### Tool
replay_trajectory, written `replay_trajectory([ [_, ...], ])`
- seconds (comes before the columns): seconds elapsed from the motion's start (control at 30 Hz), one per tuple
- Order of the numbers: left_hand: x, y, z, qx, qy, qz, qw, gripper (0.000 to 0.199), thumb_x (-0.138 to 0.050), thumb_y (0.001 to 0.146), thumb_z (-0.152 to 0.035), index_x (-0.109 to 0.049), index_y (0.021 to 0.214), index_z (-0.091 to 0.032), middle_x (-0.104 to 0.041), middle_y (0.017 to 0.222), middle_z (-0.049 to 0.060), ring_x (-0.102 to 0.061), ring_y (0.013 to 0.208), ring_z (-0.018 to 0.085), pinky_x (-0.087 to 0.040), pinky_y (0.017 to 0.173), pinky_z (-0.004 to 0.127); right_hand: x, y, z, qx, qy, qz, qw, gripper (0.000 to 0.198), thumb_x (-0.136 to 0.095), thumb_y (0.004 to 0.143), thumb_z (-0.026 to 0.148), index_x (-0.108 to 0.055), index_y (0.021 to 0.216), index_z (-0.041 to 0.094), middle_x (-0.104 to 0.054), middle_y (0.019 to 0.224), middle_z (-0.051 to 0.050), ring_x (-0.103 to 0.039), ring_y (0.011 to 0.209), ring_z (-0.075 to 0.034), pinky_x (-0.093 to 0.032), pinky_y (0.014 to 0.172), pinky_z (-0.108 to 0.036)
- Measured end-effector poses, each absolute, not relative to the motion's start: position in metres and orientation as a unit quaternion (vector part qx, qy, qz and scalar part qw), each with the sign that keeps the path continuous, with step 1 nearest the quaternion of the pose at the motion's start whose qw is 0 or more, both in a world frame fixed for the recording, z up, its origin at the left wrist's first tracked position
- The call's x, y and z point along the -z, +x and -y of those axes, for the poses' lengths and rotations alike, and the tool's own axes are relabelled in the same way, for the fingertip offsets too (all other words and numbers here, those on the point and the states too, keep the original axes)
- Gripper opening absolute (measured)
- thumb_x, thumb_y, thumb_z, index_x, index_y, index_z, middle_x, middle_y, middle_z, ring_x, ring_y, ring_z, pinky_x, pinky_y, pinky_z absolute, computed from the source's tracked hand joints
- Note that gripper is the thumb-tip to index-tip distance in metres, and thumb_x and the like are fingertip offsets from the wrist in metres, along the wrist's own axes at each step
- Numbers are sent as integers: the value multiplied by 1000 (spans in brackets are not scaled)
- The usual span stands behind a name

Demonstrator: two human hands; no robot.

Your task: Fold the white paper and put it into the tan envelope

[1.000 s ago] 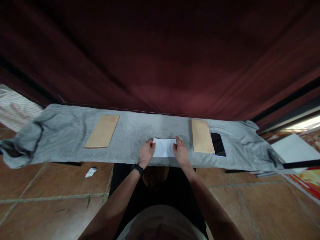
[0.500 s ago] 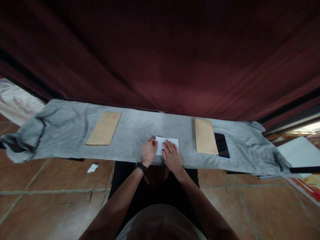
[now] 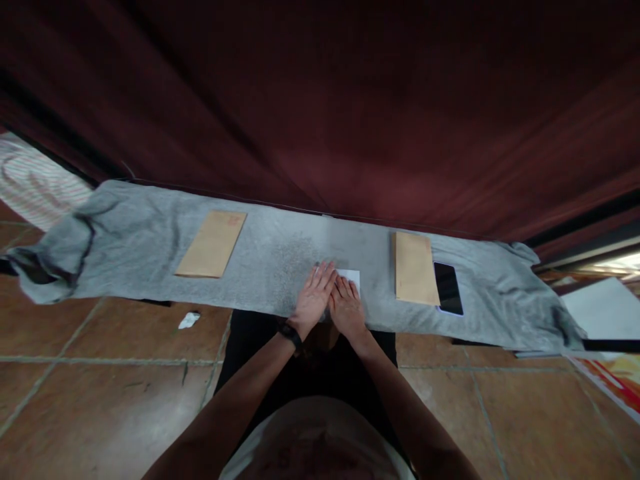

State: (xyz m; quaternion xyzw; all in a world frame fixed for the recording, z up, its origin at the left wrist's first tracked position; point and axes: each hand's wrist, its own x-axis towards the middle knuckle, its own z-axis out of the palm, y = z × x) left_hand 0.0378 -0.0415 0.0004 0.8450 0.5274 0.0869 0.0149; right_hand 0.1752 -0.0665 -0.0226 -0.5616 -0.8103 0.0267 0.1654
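Observation:
A small white sheet of paper (image 3: 354, 275) lies on the grey cloth (image 3: 270, 233), mostly covered by my hands. My left hand (image 3: 313, 297) lies flat with its fingers stretched out over the paper's left part. Beside it, my right hand (image 3: 346, 308) rests flat on the paper, fingers extended, the two hands touching or nearly so. The sheet's upper right corner shows past my right fingertips. Neither hand grips anything.
A brown envelope (image 3: 213, 245) lies to the left on the cloth. On the right are more brown envelopes (image 3: 415, 270), apparently stacked, beside a dark-screened phone (image 3: 449, 288). A dark red curtain (image 3: 320, 133) hangs behind. Crumpled paper (image 3: 189, 320) is on the tiled floor.
My left hand has opened from its pinch at the paper's left edge and now lies flat across the sheet, next to my right hand. The right hand stays on the paper.

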Motion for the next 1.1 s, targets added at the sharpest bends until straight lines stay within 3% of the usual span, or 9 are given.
replay_trajectory([
  [0.17,12,36,41,-64,856,-509,66,59,-33,95,-11,-36,154,-13,-40,159,13,-32,150,21,-26,124,40,22,176,68,-24,-559,814,157,46,-40,102,21,-51,146,11,-54,148,-15,-43,144,-27,-29,121,-49],
  [0.4,10,34,42,-65,861,-500,70,60,-34,94,-11,-34,154,-12,-38,160,15,-30,150,23,-27,124,42,23,179,68,-38,-561,813,153,46,-41,102,22,-51,145,10,-50,152,-14,-40,145,-28,-26,122,-49],
  [0.63,13,32,43,-81,858,-500,80,62,-35,92,-11,-35,154,-14,-36,161,14,-29,151,24,-28,123,45,27,192,71,-39,-569,806,159,53,-41,104,30,-38,154,16,-39,159,-12,-38,146,-28,-27,121,-51],
  [0.9,16,28,42,-105,852,-506,89,59,-33,94,-10,-39,152,-15,-39,160,12,-31,150,21,-28,124,44,27,215,74,-17,-599,784,163,55,-41,104,34,-36,155,15,-40,158,-14,-41,144,-29,-28,119,-51],
  [1.1,15,19,50,-118,810,-572,59,60,-33,103,-38,-35,154,-6,-33,161,17,-24,153,26,-23,125,46,31,234,76,15,-620,766,169,57,-39,104,36,-35,155,10,-44,155,-17,-41,143,-31,-30,118,-52],
])
